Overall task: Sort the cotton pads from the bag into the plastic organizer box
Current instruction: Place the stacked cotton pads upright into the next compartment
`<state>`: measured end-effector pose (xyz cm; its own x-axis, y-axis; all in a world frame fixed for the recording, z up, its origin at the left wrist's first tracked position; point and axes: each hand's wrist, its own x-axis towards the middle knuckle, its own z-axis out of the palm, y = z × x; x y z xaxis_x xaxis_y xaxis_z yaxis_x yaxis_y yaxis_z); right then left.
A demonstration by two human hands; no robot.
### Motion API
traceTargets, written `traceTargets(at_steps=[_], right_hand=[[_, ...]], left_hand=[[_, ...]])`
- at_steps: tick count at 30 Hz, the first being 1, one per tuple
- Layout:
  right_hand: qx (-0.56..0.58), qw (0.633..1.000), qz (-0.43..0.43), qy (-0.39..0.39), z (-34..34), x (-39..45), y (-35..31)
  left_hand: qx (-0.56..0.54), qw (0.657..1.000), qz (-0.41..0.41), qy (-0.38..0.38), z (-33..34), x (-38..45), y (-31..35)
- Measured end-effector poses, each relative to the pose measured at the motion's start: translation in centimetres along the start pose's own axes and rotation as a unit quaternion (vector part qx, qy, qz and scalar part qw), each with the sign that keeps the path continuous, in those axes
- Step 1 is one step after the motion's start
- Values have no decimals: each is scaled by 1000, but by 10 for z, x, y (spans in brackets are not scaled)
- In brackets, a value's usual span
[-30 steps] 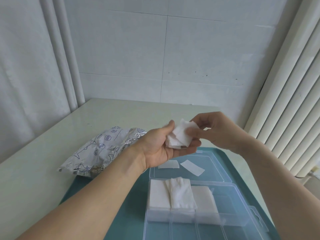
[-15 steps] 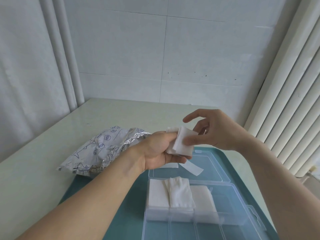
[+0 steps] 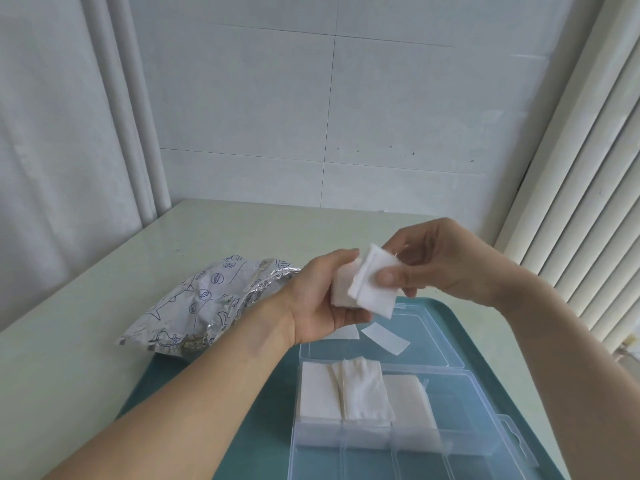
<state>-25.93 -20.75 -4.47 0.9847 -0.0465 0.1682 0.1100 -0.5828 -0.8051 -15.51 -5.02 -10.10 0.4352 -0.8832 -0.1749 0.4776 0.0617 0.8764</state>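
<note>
Our right hand (image 3: 446,268) pinches one cotton pad (image 3: 375,289) off the stack (image 3: 343,289) gripped in our left hand (image 3: 322,299). The organizer box (image 3: 485,445) lies straight below the pinch, three far compartments holding pads (image 3: 363,393). The bag (image 3: 207,306) sits left of both.

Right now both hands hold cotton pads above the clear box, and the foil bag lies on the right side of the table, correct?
Not quite: the head view shows the foil bag on the left side. The rest holds.
</note>
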Motion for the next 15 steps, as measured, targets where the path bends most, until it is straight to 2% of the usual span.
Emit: traceTargets(at_steps=[2, 5, 9, 10, 12, 14, 15], right_hand=[[-94, 994, 50, -21, 5, 1, -1], [-158, 984, 77, 28, 17, 5, -1], [-195, 973, 12, 125, 23, 10, 7], [-203, 972, -9, 121, 23, 11, 9], [-198, 979, -14, 52, 27, 12, 9], [-218, 976, -1, -8, 34, 12, 10], [-235, 972, 0, -10, 37, 14, 11]], left_hand=[[-16, 998, -32, -47, 2, -2, 1], [10, 992, -55, -115, 5, -8, 2], [70, 997, -30, -33, 5, -9, -1], [54, 998, -27, -8, 5, -7, -1], [-13, 1000, -12, 21, 7, -4, -2], [-41, 999, 13, 5, 7, -3, -1], [-26, 999, 20, -16, 8, -4, -1]])
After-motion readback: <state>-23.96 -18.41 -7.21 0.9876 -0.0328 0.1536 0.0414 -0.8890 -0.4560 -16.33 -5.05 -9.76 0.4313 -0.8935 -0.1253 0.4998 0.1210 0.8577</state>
